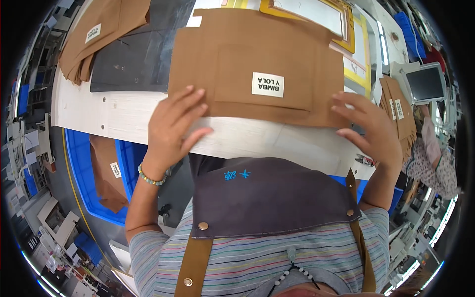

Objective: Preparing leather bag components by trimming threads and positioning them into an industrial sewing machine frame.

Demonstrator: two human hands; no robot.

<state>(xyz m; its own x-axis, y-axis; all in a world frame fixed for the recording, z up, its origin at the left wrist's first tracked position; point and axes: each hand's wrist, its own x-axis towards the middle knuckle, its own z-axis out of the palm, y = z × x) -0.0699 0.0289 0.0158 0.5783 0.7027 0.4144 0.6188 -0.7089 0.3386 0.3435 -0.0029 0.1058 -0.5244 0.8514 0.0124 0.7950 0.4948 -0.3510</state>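
Observation:
A brown cut fabric panel [198, 69] with a stitched pocket outline and a white label [267, 84] lies flat in front of me. The label's print is upside down from my side. My left hand [173, 123] rests its fingertips on the panel's near left corner, with the thumb apart from the fingers. At the near right corner is my right hand [368, 123], fingers loosely spread over the edge and thumb held away. Neither hand is closed round the fabric.
Yellow frames [349, 24] lie at the far right, beside a dark board [131, 62]. Stacked brown panels sit at left [106, 37] and right [398, 106] on the white table [123, 109]. Below left stands a blue bin [81, 183] holding a brown piece [106, 171].

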